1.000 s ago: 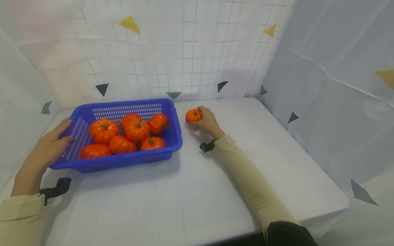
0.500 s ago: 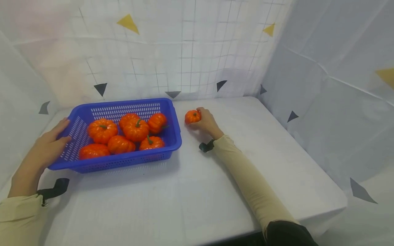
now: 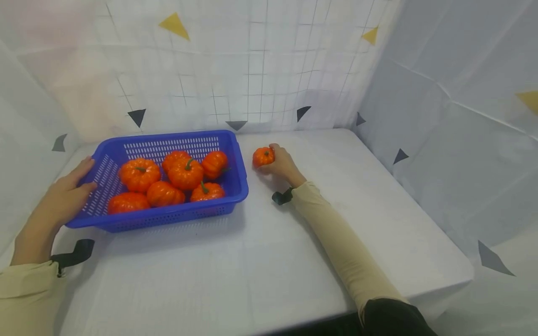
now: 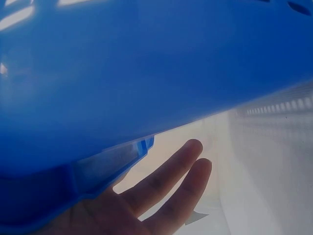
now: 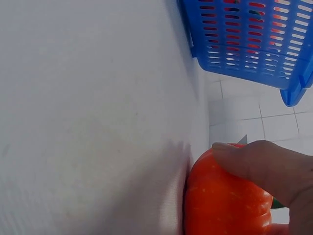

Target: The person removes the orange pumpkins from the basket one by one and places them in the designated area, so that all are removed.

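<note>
My left hand [image 3: 63, 200] holds the left end of a blue perforated plastic basket [image 3: 168, 219], its thumb over the rim. In the left wrist view two fingers [image 4: 164, 183] extend below the basket's rim, on the outside. Several small orange pumpkins with green stems lie in the basket, among them a rounded pumpkin [image 3: 140, 175] at the left. To the right of the basket, my right hand [image 3: 283, 165] grips another small pumpkin [image 3: 262, 157] from its right side. In the right wrist view the thumb [image 5: 264, 164] presses on that pumpkin, which sits right at the white tabletop.
A white-covered table [image 3: 201, 280] spreads under everything, its front edge dropping off at the lower right. A white sheet [image 3: 277, 60] with grid lines hangs close behind, and another sheet [image 3: 445, 140] stands along the right side.
The head view has shifted very slightly. Both hands, the basket and the gripped pumpkin keep their places.
</note>
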`<state>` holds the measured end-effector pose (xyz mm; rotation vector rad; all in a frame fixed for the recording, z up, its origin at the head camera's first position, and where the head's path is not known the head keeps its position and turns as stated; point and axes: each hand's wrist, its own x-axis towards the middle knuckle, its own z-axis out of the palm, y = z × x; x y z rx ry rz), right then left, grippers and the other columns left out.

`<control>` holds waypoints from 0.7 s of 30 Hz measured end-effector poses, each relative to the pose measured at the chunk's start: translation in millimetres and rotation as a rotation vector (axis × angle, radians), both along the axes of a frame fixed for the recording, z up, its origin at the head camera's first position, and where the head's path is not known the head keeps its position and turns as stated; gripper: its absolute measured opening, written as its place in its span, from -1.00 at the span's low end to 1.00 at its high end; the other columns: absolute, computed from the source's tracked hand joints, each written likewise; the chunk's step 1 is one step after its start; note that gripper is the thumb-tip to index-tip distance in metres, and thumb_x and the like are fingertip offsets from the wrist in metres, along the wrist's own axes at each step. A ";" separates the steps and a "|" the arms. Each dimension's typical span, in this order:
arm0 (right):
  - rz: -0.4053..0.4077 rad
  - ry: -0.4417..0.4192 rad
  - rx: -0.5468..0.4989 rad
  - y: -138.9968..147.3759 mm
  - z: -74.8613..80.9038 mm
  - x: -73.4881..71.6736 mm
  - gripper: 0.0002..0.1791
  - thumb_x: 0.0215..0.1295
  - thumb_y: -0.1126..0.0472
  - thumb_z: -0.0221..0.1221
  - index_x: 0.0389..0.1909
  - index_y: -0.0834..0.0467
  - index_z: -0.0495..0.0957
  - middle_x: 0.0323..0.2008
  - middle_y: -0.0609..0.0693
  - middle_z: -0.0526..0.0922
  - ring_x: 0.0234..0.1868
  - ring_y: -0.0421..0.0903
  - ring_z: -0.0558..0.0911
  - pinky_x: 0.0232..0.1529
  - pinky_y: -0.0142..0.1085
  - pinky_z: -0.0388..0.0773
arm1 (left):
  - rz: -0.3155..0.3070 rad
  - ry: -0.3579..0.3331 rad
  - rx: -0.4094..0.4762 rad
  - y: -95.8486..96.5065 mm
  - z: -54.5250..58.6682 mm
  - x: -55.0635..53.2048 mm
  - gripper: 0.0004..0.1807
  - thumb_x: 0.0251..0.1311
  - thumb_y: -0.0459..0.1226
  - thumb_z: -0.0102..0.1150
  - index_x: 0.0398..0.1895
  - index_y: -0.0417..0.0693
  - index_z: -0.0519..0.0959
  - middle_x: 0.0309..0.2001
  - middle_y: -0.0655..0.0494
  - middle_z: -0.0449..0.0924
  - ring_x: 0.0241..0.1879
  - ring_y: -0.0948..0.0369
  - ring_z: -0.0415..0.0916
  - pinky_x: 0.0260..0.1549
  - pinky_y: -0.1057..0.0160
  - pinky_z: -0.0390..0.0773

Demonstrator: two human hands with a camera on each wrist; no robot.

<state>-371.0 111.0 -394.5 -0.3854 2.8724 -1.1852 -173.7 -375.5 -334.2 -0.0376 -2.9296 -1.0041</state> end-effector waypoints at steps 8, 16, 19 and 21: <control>0.016 -0.003 0.060 0.0 11.1 4.4 0.07 0.14 0.15 0.49 0.60 0.23 0.12 0.44 0.29 0.32 0.40 0.22 0.36 0.47 0.07 0.27 | 0.006 -0.001 -0.011 -0.6 -0.8 0.1 -0.29 0.61 -0.30 -0.33 0.65 -0.22 -0.33 0.61 -0.33 -0.48 0.53 -0.44 -0.47 0.30 -0.58 -0.32; 0.043 0.061 0.080 -1.2 34.6 12.1 0.03 0.16 0.20 0.44 0.60 0.27 0.12 0.48 0.32 0.29 0.43 0.23 0.33 0.48 0.05 0.24 | -0.002 0.008 -0.003 -0.8 -1.9 -0.6 -0.29 0.60 -0.30 -0.32 0.65 -0.21 -0.32 0.61 -0.35 -0.47 0.52 -0.46 -0.46 0.29 -0.59 -0.31; 0.054 0.076 0.070 -3.2 41.9 14.6 0.00 0.21 0.22 0.43 0.60 0.28 0.12 0.50 0.28 0.27 0.47 0.19 0.29 0.52 -0.03 0.18 | 0.000 0.010 -0.008 -1.1 -1.9 -0.9 -0.29 0.60 -0.30 -0.32 0.65 -0.22 -0.32 0.61 -0.35 -0.47 0.52 -0.46 -0.46 0.29 -0.59 -0.31; 0.062 0.089 0.059 -4.9 46.3 16.5 -0.04 0.23 0.22 0.39 0.59 0.29 0.13 0.51 0.26 0.27 0.49 0.16 0.28 0.52 -0.06 0.18 | 0.004 0.010 -0.010 -1.3 -1.9 -0.8 -0.29 0.60 -0.30 -0.33 0.65 -0.22 -0.32 0.61 -0.35 -0.47 0.52 -0.45 -0.46 0.29 -0.59 -0.31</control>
